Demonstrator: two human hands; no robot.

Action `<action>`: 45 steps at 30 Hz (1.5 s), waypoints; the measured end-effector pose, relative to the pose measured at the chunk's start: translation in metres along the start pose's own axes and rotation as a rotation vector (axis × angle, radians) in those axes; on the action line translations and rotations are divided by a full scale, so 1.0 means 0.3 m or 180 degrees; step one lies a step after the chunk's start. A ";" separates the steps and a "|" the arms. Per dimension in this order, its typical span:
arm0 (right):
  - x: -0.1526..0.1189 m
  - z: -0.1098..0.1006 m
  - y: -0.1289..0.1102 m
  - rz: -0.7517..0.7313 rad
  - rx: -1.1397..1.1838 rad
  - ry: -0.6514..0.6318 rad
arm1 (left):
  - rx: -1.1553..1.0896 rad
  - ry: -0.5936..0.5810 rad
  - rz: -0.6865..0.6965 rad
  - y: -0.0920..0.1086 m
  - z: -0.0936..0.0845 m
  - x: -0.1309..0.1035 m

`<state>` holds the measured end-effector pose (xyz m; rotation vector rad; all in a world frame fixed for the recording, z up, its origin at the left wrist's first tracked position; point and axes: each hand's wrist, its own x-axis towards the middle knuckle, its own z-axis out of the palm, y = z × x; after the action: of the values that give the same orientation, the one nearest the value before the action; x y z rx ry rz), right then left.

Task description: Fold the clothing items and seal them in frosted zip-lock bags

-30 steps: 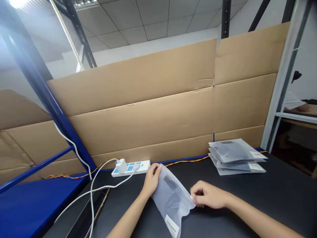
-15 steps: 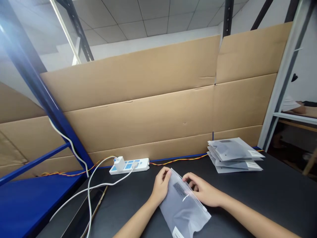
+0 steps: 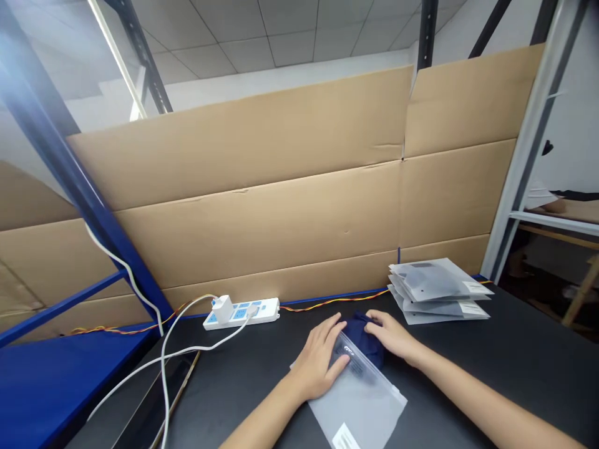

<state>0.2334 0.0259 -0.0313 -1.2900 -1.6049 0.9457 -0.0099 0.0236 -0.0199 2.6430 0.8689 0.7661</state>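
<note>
A translucent frosted zip bag (image 3: 360, 399) lies on the black tabletop, its slider edge toward the upper right and a white label at its near corner. My left hand (image 3: 318, 362) rests on the bag's left side, fingers stretched toward the zip edge and thumb apart. Just beyond that edge is a bunched piece of navy fabric (image 3: 367, 340). My right hand (image 3: 390, 337) is closed on its right side, fingertips partly hidden. Whether any fabric is inside the bag's mouth I cannot tell.
Several similar frosted bags (image 3: 435, 287) are stacked at the back right. A white power strip (image 3: 243, 313) with plugs and white cables (image 3: 163, 358) sits at the back left. Cardboard panels (image 3: 281, 218) stand behind the table, beside a blue metal post (image 3: 112, 234).
The bag has gone from raised and tilted to flatter on the table. Navy fabric now shows beyond its zip edge, in my right hand. My left hand has spread over the bag.
</note>
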 end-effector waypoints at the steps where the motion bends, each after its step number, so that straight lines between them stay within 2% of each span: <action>1: 0.016 -0.031 0.019 0.0021 -0.0001 0.0167 | 0.0106 -0.0108 0.0139 0.008 -0.010 -0.001; 5: 0.026 -0.141 0.057 -0.0043 0.0056 0.0613 | 0.0123 -0.0648 0.0566 0.009 -0.061 -0.009; 7: -0.006 -0.171 0.057 -0.0115 0.0128 0.0671 | 0.0111 -0.0764 0.0487 -0.019 -0.085 -0.013; 10: -0.073 -0.192 0.044 0.0094 0.0442 0.0661 | 0.0382 -0.0540 -0.0092 -0.097 -0.103 -0.019; 14: -0.155 -0.206 0.013 0.0452 0.0929 0.0816 | 0.0850 -0.0103 -0.0822 -0.213 -0.091 -0.026; 17: -0.215 -0.187 0.004 0.0592 0.1060 0.0788 | 0.1029 0.0232 -0.1100 -0.248 -0.090 -0.018; 19: -0.269 -0.149 0.014 0.0795 0.1162 0.0699 | 0.1089 0.0386 -0.1156 -0.216 -0.100 -0.009; 20: -0.300 -0.125 0.023 0.0857 0.1212 0.0670 | 0.1116 0.0442 -0.1145 -0.180 -0.105 -0.007; 23: -0.396 -0.051 0.041 0.0776 0.1239 0.0798 | 0.0954 0.0452 -0.0935 0.007 -0.082 -0.017; 25: -0.448 -0.010 0.032 0.0675 0.1131 0.0876 | 0.0314 0.0228 -0.0643 0.165 -0.025 -0.036; 27: -0.482 0.020 0.004 0.0658 0.1050 0.0787 | 0.0077 -0.0043 -0.0480 0.304 0.051 -0.054; 29: -0.497 0.038 -0.027 0.0660 0.1087 0.0666 | 0.0117 -0.0254 -0.0564 0.389 0.120 -0.068; 30: -0.501 0.042 -0.038 0.0643 0.1151 0.0629 | 0.0119 -0.0259 -0.0637 0.407 0.143 -0.077; 32: -0.507 0.039 -0.044 0.0580 0.1239 0.0645 | -0.0049 -0.0053 -0.0876 0.397 0.157 -0.105; 35: -0.523 0.015 -0.018 0.0467 0.1046 0.0857 | -0.0384 0.0531 -0.1513 0.319 0.118 -0.203; 37: -0.537 0.001 0.010 0.0430 0.0766 0.0983 | -0.0284 0.0960 -0.1913 0.271 0.084 -0.294; 40: -0.552 -0.004 0.041 0.0330 0.0478 0.1060 | 0.0317 0.1354 -0.1917 0.258 0.063 -0.393; 42: -0.554 0.000 0.048 0.0294 0.0415 0.1061 | 0.0625 0.1338 -0.1772 0.285 0.072 -0.395; 45: -0.548 0.000 0.053 0.0334 0.0365 0.1019 | 0.0618 0.1054 -0.1661 0.335 0.091 -0.314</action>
<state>0.2566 -0.1326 -0.0712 -1.3778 -1.2308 0.8325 -0.0113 -0.1152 -0.0413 2.2915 1.7078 1.0219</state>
